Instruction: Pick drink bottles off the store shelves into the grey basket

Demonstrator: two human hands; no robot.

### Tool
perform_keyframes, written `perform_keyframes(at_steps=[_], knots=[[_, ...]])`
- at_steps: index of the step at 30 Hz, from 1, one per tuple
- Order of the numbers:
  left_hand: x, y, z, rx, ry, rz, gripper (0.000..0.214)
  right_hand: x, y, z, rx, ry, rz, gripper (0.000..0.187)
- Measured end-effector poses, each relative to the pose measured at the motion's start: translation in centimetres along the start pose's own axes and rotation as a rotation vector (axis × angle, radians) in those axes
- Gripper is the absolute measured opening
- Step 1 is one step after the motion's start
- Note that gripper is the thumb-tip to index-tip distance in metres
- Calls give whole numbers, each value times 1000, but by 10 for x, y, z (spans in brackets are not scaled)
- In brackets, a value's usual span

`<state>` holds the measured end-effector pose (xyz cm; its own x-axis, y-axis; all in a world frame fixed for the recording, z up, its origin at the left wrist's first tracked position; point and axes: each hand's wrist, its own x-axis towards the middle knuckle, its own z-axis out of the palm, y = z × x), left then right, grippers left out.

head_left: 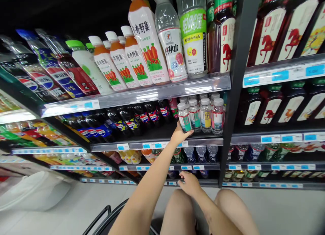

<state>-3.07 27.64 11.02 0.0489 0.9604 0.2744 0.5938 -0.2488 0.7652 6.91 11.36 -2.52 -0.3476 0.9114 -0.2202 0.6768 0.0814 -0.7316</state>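
Note:
My left hand (pixel 179 135) reaches to the middle shelf, its fingers around the lower part of a small clear bottle (pixel 185 117) with a white cap and a teal label. That bottle stands at the left front of a group and leans slightly. Beside it are a second teal-labelled bottle (pixel 194 114), a yellow-labelled soda bottle (pixel 206 115) and a pink-labelled bottle (pixel 217 116). Lower down, above my knees, my right hand (pixel 190 183) hangs in front of the bottom shelves. Its fingers are loosely bent, with a gap at the thumb, and nothing shows in them.
Dark cola bottles (pixel 132 118) lie left of the small bottles. Large carrot-drink bottles (pixel 149 42) stand on the shelf above, over a clear price rail (pixel 157 94). A black upright (pixel 235 92) divides the shelves. A black basket rim (pixel 106 216) and a whitish tub (pixel 38 191) are at lower left.

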Motion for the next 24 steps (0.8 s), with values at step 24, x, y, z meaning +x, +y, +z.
perform_keyframes(at_steps=[24], knots=[[47, 184, 17, 502, 96, 526, 54, -9, 47, -30, -2, 78, 34, 29]])
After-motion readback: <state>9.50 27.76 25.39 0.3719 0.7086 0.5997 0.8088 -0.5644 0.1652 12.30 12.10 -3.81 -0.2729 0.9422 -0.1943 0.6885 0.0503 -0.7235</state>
